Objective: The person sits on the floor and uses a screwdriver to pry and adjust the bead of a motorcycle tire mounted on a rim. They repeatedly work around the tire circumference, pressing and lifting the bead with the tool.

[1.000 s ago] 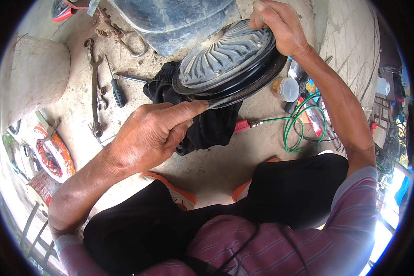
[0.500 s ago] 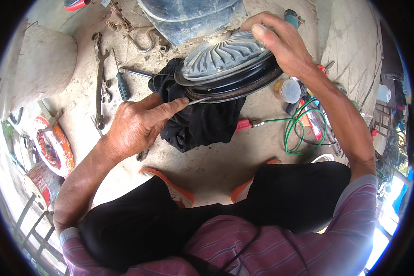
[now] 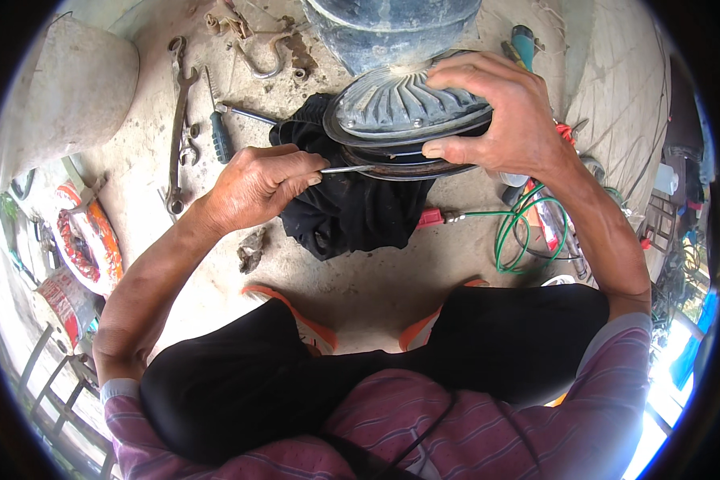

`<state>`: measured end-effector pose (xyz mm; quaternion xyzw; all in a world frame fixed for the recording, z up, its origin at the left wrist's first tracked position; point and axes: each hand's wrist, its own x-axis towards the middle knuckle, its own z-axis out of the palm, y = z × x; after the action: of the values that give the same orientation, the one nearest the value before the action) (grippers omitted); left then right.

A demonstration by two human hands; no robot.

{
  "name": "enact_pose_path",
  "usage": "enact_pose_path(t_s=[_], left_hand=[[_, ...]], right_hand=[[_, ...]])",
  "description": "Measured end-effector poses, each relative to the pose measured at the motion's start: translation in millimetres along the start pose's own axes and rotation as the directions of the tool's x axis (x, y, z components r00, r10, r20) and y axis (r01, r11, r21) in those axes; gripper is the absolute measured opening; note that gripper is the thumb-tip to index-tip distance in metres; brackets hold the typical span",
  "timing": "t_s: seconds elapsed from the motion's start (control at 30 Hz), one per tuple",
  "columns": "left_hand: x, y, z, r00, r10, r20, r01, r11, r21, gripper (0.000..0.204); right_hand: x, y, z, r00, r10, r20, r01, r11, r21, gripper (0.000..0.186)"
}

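A round grey ribbed metal housing [image 3: 400,108] with a dark rim lies nearly flat over a black cloth [image 3: 348,212] on the concrete floor. My right hand [image 3: 508,112] grips its right edge, thumb under the rim. My left hand [image 3: 260,184] is closed on a thin metal tool [image 3: 348,168], whose shaft points right into the seam of the housing.
Spanners [image 3: 180,120], a green-handled screwdriver [image 3: 220,136] and a metal hook [image 3: 268,56] lie on the floor at the upper left. A grey drum [image 3: 392,28] stands behind the housing. Green wire [image 3: 524,228] coils at the right. A concrete block [image 3: 72,88] sits far left.
The housing has tipped down from tilted to nearly flat. My left hand moved up to it and now holds a thin tool against its seam; my right hand shifted over its right edge.
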<state>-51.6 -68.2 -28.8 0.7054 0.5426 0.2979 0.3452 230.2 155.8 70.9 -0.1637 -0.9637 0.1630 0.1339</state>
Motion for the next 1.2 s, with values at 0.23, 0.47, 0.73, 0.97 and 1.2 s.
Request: enact_pose_path(t_s=[0.23, 0.47, 0.73, 0.97, 1.2], left_hand=[[24.8, 42.5, -2.3, 0.983, 0.171, -0.07, -0.147, 0.954, 0.262, 0.019], [32.8, 62.9, 9.4, 0.977, 0.185, -0.109, -0.147, 0.945, 0.291, 0.017], [17.1, 54.4, 4.0, 0.996, 0.084, -0.038, -0.07, 0.954, 0.292, 0.017], [26.7, 87.1, -2.6, 1.0, 0.02, -0.013, -0.013, 0.927, 0.375, 0.02], [50.4, 99.1, -7.6, 0.997, 0.083, 0.004, -0.079, 0.923, 0.376, 0.02]], right_hand=[[4.1, 4.9, 0.2, 1.0, -0.016, -0.027, 0.015, 0.999, -0.031, 0.065], [3.7, -1.1, 5.2, 0.998, -0.035, -0.052, 0.034, 0.999, -0.021, 0.063], [0.3, -0.3, 6.8, 0.997, -0.037, -0.073, 0.035, 0.999, -0.036, 0.06], [4.1, -0.7, 4.3, 0.997, -0.053, -0.063, 0.049, 0.997, -0.066, 0.065], [9.4, -4.3, 7.1, 0.997, -0.057, -0.047, 0.053, 0.994, -0.097, 0.067]])
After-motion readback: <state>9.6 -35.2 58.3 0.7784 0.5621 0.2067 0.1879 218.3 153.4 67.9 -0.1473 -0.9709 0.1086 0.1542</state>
